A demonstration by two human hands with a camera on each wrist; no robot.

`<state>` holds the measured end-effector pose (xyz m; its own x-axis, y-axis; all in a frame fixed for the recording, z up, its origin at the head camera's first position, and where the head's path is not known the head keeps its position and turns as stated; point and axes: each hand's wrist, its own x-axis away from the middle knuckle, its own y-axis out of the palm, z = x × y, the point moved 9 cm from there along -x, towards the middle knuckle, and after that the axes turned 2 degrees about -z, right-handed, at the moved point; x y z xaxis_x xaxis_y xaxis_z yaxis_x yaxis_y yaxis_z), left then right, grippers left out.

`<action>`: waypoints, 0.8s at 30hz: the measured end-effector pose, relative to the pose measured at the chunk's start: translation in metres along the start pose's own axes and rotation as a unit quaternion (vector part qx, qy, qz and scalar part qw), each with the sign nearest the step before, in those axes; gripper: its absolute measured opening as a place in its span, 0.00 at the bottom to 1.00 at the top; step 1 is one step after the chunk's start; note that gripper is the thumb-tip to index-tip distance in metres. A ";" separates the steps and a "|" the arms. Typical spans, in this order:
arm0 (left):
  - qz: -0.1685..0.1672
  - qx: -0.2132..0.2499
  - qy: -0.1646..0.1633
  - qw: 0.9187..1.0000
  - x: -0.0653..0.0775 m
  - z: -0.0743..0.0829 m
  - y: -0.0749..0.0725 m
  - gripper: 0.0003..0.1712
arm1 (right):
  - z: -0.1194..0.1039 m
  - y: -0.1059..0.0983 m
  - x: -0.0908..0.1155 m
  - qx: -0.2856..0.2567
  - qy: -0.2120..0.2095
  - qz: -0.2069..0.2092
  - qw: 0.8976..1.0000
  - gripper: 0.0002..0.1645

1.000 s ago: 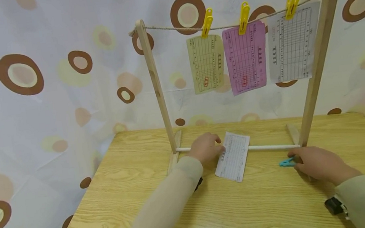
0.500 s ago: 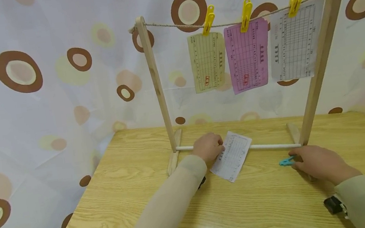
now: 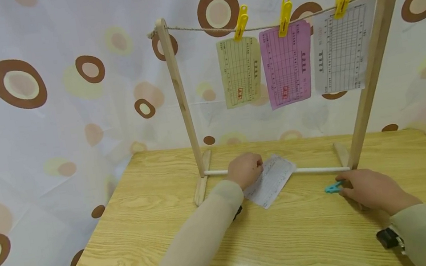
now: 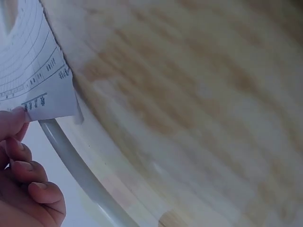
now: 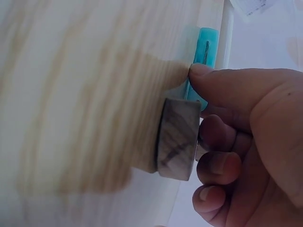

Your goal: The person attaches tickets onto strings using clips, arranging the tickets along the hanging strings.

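Note:
My left hand (image 3: 245, 170) pinches the edge of a white printed slip (image 3: 269, 181) between thumb and forefinger, beside the stand's white crossbar. In the left wrist view the slip (image 4: 35, 75) rises from the thumb tip, its other fingers curled below. My right hand (image 3: 372, 190) pinches a teal clothespin (image 3: 333, 187) near the foot of the right post. The right wrist view has the thumb pressed on the clothespin (image 5: 206, 52), close to the end of a wooden foot (image 5: 179, 139). Part of the clothespin is hidden by the fingers.
A wooden stand with a left post (image 3: 181, 101) and right post (image 3: 374, 67) carries a rope (image 3: 203, 30). Yellow clothespins hold yellow (image 3: 241, 71), pink (image 3: 288, 64) and white (image 3: 343, 50) slips on it. A white crossbar (image 3: 323, 169) joins the posts above the wooden table (image 3: 154, 176).
The slip has turned and its near end has swung left, with the left hand's fingers closing on its edge. The right hand stays nearly still with the clothespin.

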<state>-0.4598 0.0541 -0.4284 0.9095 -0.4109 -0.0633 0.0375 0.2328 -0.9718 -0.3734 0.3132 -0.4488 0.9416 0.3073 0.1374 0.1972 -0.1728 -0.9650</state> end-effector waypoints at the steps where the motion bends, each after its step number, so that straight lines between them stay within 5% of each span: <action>1: 0.004 0.005 0.001 1.000 0.001 -0.001 -0.001 0.10 | 0.001 0.000 0.000 -0.006 0.003 -0.001 1.000 0.27; 14: 0.020 0.051 0.009 0.998 0.014 -0.007 -0.013 0.09 | -0.008 -0.005 0.001 -0.091 0.007 0.021 0.996 0.27; 24: 0.001 0.054 0.045 0.998 0.020 -0.001 -0.019 0.10 | -0.047 -0.055 0.006 -0.071 -0.048 0.123 0.989 0.18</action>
<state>-0.4432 0.0407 -0.4118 0.8687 -0.4869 -0.0909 0.0834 0.3249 -0.9421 -0.3654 0.2809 -0.3840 0.9367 0.3267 -0.1256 0.0089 -0.3810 -0.9245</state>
